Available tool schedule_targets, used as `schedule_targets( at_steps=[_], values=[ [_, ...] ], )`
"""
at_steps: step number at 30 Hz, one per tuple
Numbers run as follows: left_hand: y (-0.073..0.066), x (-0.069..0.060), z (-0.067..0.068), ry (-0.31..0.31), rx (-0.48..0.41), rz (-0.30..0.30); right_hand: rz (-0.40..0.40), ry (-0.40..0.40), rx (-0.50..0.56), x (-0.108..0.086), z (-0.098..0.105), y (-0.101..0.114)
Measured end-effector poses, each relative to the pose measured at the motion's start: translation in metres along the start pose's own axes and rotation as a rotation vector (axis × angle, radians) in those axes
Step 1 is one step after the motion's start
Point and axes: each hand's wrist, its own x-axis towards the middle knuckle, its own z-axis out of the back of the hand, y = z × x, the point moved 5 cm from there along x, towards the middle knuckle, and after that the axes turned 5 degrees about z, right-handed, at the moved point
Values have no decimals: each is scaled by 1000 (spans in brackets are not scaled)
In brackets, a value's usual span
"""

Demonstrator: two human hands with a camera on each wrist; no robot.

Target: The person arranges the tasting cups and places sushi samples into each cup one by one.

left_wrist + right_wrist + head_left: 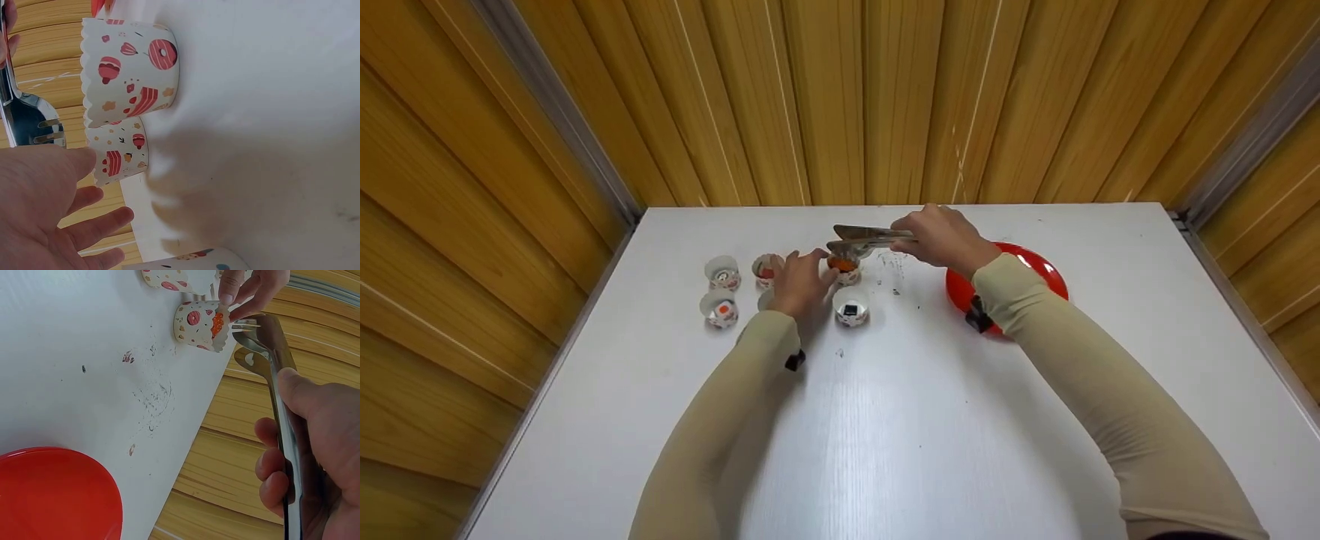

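My right hand [941, 234] grips metal serving tongs [281, 405]; one end is forked and the other broad. Their tips are at the mouth of a patterned paper baking cup [197, 326] with an orange, bumpy-looking thing [217, 324] in it. The frames do not show whether the tongs hold anything. At the left of that cup's rim, my left hand [801, 283] holds it with thumb and forefinger, its other fingers spread [101, 228]. Nearer me stands a cup [851, 311] with a black square piece inside.
More paper cups stand left: one with a white piece [723, 274], one with an orange-dotted piece [720, 311], one with something red [765, 272]. Another cup [766, 300] is partly behind my left hand. A red plate [1046, 274] lies under my right forearm. Dark smudges [152, 399] mark the table.
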Motion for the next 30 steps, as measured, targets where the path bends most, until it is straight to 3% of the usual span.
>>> schedule_targets(
  at_steps=[14,25,30],
  values=[
    [1,4,-2,26,-1,11,-36,-42,33,-14,0,-13],
    [-5,7,-3,21,22,-27,-46,-99,71,-51,3,-39],
    [-3,7,-4,24,23,-20,-93,-141,60,-74,1,-56]
  ],
)
